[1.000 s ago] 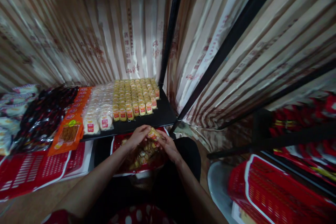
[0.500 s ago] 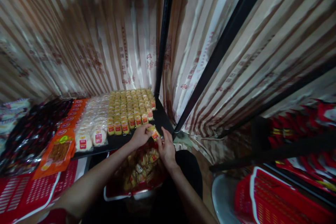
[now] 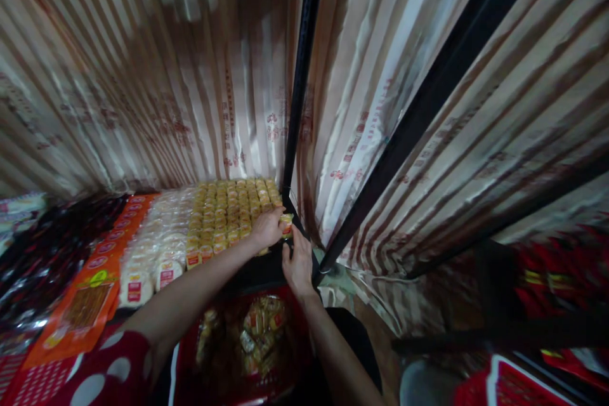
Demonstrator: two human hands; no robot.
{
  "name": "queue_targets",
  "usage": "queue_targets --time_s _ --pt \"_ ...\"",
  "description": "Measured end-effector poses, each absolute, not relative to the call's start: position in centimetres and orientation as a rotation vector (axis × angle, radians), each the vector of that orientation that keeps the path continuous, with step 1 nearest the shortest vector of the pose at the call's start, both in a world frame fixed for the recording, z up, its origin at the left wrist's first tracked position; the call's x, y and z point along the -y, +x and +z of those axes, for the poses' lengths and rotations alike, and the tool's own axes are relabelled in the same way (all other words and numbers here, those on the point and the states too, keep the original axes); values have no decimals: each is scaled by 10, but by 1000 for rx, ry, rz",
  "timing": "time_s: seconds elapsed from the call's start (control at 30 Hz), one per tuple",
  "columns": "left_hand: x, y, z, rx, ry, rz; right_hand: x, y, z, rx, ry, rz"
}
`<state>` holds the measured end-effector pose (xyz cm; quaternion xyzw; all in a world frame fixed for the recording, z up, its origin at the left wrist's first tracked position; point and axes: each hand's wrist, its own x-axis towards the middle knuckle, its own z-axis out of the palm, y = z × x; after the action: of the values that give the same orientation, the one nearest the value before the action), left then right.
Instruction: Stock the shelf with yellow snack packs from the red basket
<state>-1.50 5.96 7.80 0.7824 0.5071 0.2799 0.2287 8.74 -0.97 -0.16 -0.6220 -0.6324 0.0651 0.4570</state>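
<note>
Small yellow snack packets [image 3: 216,219] with red labels stand in tight rows on the black shelf [image 3: 266,269]. At the right end of the rows, my left hand [image 3: 267,228] is closed on one such packet [image 3: 286,224], its fingertips at the packet's upper left. My right hand [image 3: 298,263] is just below and to the right, thumb and fingers apart, with the fingertips close against the packet's lower right side. Whether they press on it is hard to see. Below my arms, a red basket [image 3: 228,304] holds a loose heap of similar yellow packets [image 3: 264,333].
White round packaged cakes [image 3: 164,273], an orange snack bag [image 3: 88,298] and dark shiny packs [image 3: 52,260] lie to the left. Black posts [image 3: 302,76] rise at the corner before striped curtains [image 3: 228,76]. A red basket [image 3: 518,380] stands at lower right.
Both hands have moved forward and slightly right, taking the yellow packet from above the basket to the right end of the rows. The view has shifted, showing more of the left sleeve.
</note>
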Motion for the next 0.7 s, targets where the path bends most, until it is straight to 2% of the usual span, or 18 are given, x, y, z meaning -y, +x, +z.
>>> queue_targets --time_s 0.17,0.37,0.7 --pt "-88 -3 82 -1448 2264 664 -23 94 -6 1517 -1561 205" --pt "-114 -3 65 -1492 2325 690 -49 97 -18 1497 -1552 318" --pt "-118 -9 56 -1524 2632 549 -69 93 -39 1454 -1542 447"
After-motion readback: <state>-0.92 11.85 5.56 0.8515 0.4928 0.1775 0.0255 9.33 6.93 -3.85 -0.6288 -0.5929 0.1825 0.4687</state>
